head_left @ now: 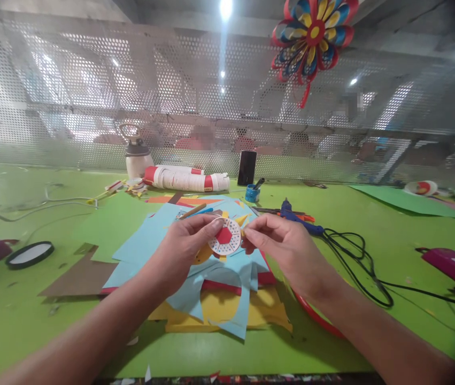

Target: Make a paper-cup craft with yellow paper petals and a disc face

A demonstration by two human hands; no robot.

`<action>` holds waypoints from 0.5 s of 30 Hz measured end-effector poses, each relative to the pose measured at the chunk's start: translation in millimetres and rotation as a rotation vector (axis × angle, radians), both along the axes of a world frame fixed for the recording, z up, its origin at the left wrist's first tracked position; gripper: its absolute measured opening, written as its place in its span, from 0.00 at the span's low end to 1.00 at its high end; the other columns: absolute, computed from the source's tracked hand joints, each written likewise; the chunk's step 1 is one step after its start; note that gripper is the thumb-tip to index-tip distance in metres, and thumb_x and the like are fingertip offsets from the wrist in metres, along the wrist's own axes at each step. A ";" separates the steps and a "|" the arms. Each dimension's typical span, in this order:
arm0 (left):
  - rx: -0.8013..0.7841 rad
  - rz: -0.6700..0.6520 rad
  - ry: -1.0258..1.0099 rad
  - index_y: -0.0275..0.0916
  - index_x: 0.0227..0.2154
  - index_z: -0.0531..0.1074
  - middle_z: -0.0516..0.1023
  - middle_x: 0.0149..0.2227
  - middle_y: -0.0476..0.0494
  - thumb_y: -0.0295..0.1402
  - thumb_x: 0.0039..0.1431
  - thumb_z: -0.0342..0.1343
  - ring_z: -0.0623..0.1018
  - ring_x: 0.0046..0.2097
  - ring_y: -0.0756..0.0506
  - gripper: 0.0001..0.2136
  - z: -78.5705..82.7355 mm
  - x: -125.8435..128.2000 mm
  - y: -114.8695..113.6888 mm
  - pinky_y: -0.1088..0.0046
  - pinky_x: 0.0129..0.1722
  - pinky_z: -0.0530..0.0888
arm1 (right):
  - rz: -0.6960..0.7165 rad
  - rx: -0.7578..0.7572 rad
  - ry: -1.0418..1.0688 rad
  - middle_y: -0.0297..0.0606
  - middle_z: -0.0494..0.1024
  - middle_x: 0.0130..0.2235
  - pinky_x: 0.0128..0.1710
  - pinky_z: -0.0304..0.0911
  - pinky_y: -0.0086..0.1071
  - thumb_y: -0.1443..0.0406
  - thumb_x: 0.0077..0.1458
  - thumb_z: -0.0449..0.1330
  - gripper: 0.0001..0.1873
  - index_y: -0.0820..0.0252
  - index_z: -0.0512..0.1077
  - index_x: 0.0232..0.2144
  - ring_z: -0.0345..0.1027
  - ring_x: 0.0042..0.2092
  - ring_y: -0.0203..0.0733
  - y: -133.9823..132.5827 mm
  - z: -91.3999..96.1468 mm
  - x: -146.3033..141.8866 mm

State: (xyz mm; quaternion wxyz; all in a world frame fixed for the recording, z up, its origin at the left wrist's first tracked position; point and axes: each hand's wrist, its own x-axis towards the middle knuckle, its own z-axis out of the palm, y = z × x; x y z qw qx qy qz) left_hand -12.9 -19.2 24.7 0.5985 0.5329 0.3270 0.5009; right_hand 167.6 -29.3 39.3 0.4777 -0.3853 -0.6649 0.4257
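My left hand (185, 240) pinches the left edge of a round white paper disc (232, 241) between thumb and fingers. The disc has a red hexagon in its middle and a ring of small dark marks. Small yellow paper points show around its rim. At the disc's right edge, my right hand (277, 240) has thumb and forefinger closed on a small yellow paper piece (244, 233), mostly covered by the fingertips. Whether that piece is joined to the disc I cannot tell. Both hands are above a pile of cut light blue paper (139, 238).
Yellow paper (265, 310) and brown paper (78, 275) lie in the pile. Right of it are a blue glue gun (291, 214) and a coiled black cable (365, 262). Behind stand a phone (247, 168), a blue pot (252, 193), a stack of white cups (191, 179) and a jug (138, 160).
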 end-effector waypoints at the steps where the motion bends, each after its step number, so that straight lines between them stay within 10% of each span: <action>1: -0.010 -0.006 -0.001 0.37 0.36 0.77 0.78 0.32 0.44 0.38 0.55 0.58 0.75 0.33 0.49 0.11 -0.2 -0.1 0.0 0.75 0.34 0.71 | 0.009 -0.012 0.009 0.34 0.73 0.27 0.33 0.64 0.30 0.63 0.54 0.60 0.08 0.63 0.70 0.27 0.66 0.30 0.33 0.5 -0.6 0.3; 15: -0.086 -0.161 0.039 0.32 0.30 0.76 0.75 0.30 0.41 0.40 0.58 0.54 0.69 0.30 0.50 0.14 -3.2 -5.0 4.4 0.75 0.28 0.65 | 0.132 -0.209 0.174 0.35 0.74 0.27 0.32 0.63 0.31 0.63 0.51 0.62 0.07 0.62 0.72 0.25 0.66 0.28 0.33 2.7 -2.7 -0.2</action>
